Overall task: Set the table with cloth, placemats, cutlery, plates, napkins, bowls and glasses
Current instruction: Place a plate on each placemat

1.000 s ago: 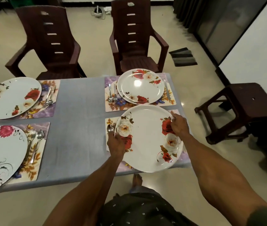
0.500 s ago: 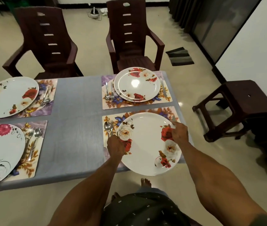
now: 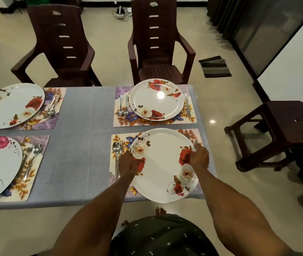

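Four placemats lie on the worktop [image 3: 84, 126], two left and two right, each bearing a plate. The near-right plate [image 3: 162, 165] sits on its placemat [image 3: 121, 139], overhanging the worktop's near edge, with a spoon [image 3: 115, 146] just left of it. Behind it lies the far-right plate [image 3: 156, 99]. Two chairs [image 3: 154, 43] stand beyond the worktop, a stool [image 3: 283, 130] to its right.
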